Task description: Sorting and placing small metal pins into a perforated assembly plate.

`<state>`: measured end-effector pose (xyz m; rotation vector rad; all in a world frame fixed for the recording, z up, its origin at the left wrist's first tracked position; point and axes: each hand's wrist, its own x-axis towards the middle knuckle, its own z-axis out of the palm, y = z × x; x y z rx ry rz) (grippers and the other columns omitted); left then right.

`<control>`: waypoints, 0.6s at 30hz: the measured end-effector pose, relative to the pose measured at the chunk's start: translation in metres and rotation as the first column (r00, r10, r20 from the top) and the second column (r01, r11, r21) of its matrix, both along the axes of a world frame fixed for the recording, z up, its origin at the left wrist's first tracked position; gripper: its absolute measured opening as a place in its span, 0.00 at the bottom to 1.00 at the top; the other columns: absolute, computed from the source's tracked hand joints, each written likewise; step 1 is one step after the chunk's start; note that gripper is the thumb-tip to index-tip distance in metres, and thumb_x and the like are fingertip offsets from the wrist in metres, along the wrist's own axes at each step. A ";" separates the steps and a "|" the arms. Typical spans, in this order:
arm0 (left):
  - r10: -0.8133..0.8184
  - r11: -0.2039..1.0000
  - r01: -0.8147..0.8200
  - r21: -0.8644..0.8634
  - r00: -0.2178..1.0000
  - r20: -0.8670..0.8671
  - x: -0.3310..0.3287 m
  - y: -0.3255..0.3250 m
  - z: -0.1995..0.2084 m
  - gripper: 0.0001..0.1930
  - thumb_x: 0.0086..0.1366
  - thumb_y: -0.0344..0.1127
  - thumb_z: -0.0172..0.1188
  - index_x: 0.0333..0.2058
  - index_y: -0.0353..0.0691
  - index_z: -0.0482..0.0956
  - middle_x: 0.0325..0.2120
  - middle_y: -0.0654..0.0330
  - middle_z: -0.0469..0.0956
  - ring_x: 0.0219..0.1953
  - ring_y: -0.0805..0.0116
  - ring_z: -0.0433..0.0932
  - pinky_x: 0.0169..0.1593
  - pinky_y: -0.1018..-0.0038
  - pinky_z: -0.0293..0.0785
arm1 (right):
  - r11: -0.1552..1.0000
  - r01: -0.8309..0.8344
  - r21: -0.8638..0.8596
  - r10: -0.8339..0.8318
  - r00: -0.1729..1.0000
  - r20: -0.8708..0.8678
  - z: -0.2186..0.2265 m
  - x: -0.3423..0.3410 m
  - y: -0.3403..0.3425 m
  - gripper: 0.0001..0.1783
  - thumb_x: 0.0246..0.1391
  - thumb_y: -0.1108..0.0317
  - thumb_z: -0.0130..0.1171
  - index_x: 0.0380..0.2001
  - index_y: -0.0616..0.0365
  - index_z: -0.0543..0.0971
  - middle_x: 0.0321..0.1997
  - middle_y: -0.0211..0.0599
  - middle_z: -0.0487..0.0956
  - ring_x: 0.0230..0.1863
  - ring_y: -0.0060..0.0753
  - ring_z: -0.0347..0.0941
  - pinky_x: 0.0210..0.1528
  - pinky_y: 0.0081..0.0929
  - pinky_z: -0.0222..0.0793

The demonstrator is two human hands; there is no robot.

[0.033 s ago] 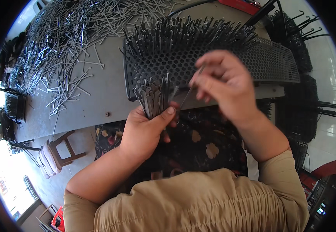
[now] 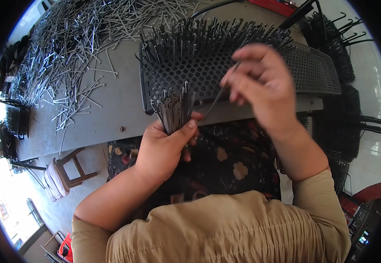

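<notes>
In my left hand (image 2: pixel 162 149) is a bundle of flat metal rods (image 2: pixel 171 115) with small looped ends, held upright with the thumb pressed across them. My right hand (image 2: pixel 267 90), slightly blurred, pinches a single thin metal rod (image 2: pixel 219 97) between thumb and fingers. That rod slants down toward the left hand's fingers; whether its lower end touches the bundle I cannot tell. Just beyond both hands lies a black perforated rack (image 2: pixel 179 79) with a honeycomb of holes. Many dark rods (image 2: pixel 212 41) stand upright in its far rows.
Loose metal rods (image 2: pixel 81 48) are heaped over the grey table (image 2: pixel 122 101) at the left. A small nut-like piece (image 2: pixel 121 129) sits near the front edge. More bristling racks (image 2: pixel 341 127) stand at the right, and a wooden stool (image 2: pixel 76 168) is below the table at left.
My right hand has moved a little up and to the right with the single rod. The left hand and its bundle have barely shifted.
</notes>
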<state>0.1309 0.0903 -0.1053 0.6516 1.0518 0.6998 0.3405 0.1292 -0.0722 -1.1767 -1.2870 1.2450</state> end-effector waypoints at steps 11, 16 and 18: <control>0.006 0.993 -0.009 -0.115 1.000 -0.028 0.004 0.002 0.001 0.06 0.68 0.34 0.53 0.39 0.39 0.71 0.28 0.58 0.78 0.27 0.73 0.75 0.22 0.80 0.68 | 0.663 -0.059 0.746 -0.386 0.828 0.408 -0.022 0.010 0.053 0.15 0.50 0.81 0.63 0.42 0.60 0.75 0.35 0.33 0.81 0.32 0.19 0.74 0.37 0.15 0.71; 0.037 0.996 -0.041 -0.077 0.998 -0.060 0.007 -0.003 0.000 0.06 0.68 0.34 0.53 0.38 0.39 0.71 0.28 0.60 0.78 0.26 0.75 0.75 0.22 0.80 0.68 | 0.484 -0.318 0.815 -0.536 0.629 0.563 -0.008 0.013 0.061 0.11 0.44 0.78 0.65 0.35 0.57 0.80 0.33 0.29 0.80 0.36 0.29 0.74 0.43 0.22 0.67; 0.063 0.995 -0.065 -0.075 0.997 -0.033 0.008 -0.006 0.002 0.06 0.67 0.34 0.54 0.38 0.40 0.71 0.27 0.60 0.78 0.26 0.75 0.75 0.21 0.79 0.68 | 0.506 -0.318 0.802 -0.518 0.631 0.577 -0.005 0.012 0.054 0.11 0.43 0.77 0.65 0.33 0.56 0.81 0.32 0.29 0.80 0.38 0.32 0.74 0.45 0.25 0.66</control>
